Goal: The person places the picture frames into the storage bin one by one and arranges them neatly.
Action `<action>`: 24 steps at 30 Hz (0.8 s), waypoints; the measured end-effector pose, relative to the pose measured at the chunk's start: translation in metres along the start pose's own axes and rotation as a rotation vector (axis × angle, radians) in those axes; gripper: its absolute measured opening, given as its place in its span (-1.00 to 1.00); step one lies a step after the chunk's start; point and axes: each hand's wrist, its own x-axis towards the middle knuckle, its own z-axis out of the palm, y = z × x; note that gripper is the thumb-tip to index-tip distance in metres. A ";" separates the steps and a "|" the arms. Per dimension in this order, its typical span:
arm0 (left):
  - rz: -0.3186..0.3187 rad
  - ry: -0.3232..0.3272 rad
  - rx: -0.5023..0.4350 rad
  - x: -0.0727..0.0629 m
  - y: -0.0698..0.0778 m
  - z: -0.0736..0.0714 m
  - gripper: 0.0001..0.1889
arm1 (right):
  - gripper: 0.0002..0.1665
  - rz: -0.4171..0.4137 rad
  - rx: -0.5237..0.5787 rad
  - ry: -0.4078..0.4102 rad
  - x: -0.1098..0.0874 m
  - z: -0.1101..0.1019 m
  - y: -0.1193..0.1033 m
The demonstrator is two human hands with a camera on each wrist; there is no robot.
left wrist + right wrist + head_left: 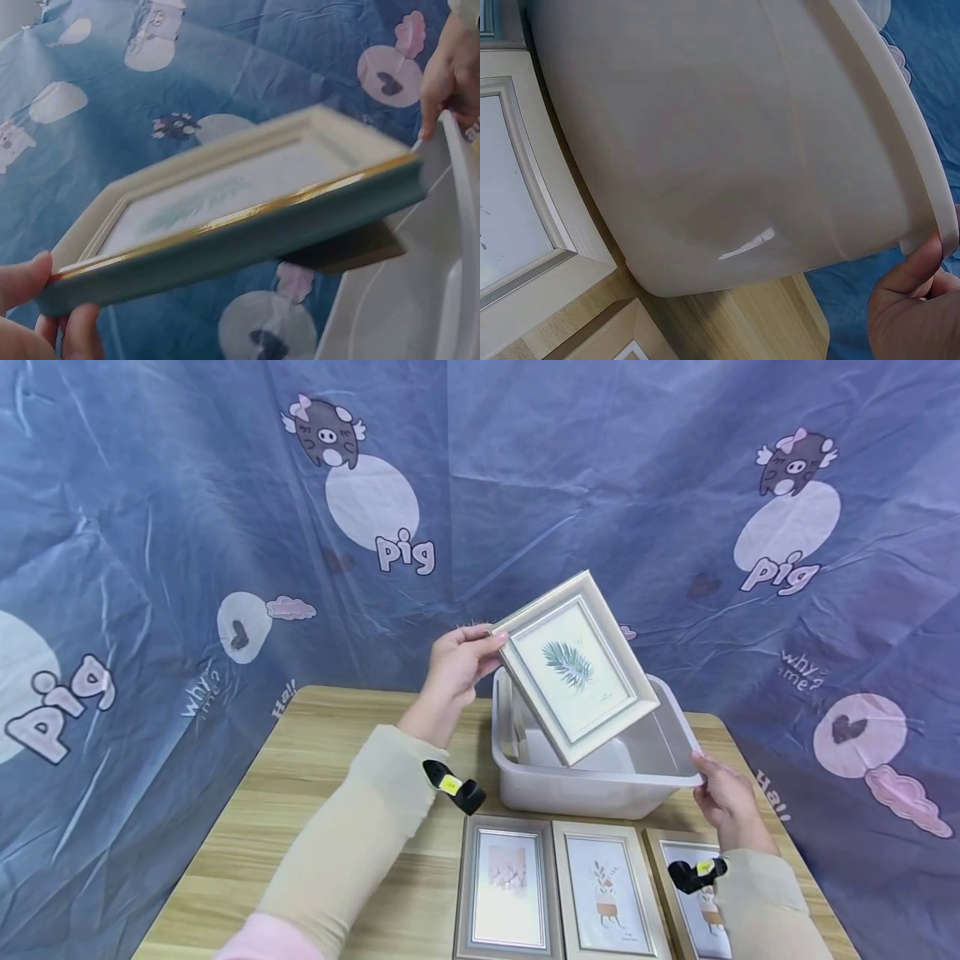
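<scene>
A cream picture frame (pixel 576 668) with a green leaf print hangs tilted over a white plastic bin (pixel 585 795). My left hand (pixel 461 672) pinches it by its left corner, thumb on the front and fingers behind. In the left wrist view the frame's (pixel 225 225) gold-lined edge faces the camera, and part of its back stand shows below. My right hand (pixel 726 797) grips the bin's rim at the near right corner; the right wrist view shows the thumb and fingers of that hand (pixel 915 300) pinching the rim.
In front of the bin lie three picture frames in a row: a taupe one (pixel 468 893), a cream one (pixel 566 893) and a tan one (pixel 667 893), partly behind my right wrist. The wooden table (pixel 315 793) ends at blue pig-print cloth (pixel 225 510) hanging behind.
</scene>
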 end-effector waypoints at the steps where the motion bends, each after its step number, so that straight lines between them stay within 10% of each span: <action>1: 0.011 0.021 -0.002 0.000 -0.004 0.002 -0.74 | -0.61 0.002 0.002 -0.001 0.000 0.000 0.000; 24: 0.253 0.408 0.171 -0.024 -0.111 0.017 -0.67 | -0.62 0.014 0.020 -0.033 -0.002 0.000 -0.001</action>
